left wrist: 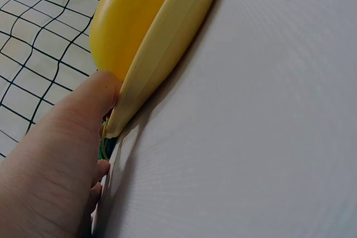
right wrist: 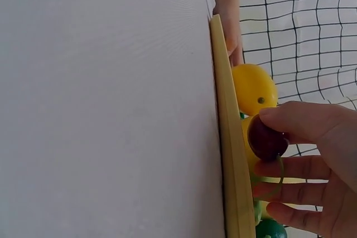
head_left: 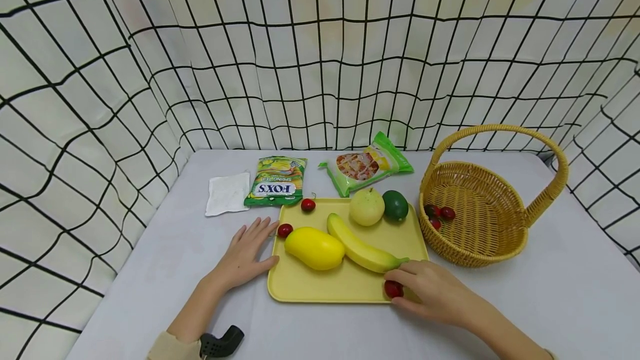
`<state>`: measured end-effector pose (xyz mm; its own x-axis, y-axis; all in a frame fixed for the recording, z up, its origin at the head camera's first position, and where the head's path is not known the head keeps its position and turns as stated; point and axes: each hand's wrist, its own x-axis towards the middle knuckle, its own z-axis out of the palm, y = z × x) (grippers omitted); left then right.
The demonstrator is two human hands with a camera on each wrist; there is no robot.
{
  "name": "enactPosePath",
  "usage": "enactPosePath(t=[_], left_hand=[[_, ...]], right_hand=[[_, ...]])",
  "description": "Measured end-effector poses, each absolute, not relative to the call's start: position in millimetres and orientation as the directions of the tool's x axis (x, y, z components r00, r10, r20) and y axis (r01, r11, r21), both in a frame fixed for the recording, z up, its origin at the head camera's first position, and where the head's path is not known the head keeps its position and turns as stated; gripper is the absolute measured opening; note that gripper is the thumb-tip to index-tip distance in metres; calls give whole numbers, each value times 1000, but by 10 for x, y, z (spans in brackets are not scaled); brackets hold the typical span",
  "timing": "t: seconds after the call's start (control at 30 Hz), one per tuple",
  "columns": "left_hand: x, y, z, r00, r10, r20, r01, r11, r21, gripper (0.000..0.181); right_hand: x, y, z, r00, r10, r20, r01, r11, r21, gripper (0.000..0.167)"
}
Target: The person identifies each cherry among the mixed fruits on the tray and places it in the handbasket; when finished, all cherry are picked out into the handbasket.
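My right hand (head_left: 434,292) pinches a dark red cherry (right wrist: 266,139) between thumb and fingers, over the near right corner of the yellow tray (head_left: 330,291); a thin green stem hangs from it. My left hand (head_left: 246,254) lies with straight fingers against the tray's left edge, its thumb touching the rim. On the tray are a yellow mango (head_left: 315,248), a banana (head_left: 367,251), a round pale-green fruit (head_left: 367,207) and a dark green fruit (head_left: 395,206). Two more cherries sit at its far left, one cherry (head_left: 285,230) near my left fingertips and another cherry (head_left: 308,205) at the back rim.
Right of the tray stands a wicker basket (head_left: 492,226) with a tall handle and several cherries (head_left: 440,214) inside. Behind the tray lie a green FOX'S candy bag (head_left: 277,180), a green-and-white food packet (head_left: 367,164) and a white packet (head_left: 227,194). Black netting (head_left: 320,71) surrounds the table.
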<state>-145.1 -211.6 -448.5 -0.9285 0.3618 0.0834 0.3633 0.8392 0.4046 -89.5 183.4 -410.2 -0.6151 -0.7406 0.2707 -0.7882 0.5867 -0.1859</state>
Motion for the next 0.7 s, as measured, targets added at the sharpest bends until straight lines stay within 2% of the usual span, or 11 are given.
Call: enactPosePath(t=[0.33,0.7], left_hand=[[-1466,-2124,-4474,-926,367,86,369,836,407,72],[-1478,-2125,-4504,-927,364,88,368,841,396,72]], right_hand=[[-963,1827,-4003,-568,-747,346,-816,565,-122,36],[-997,1881,-3852,-578,-706,409,-795,600,-88,38]])
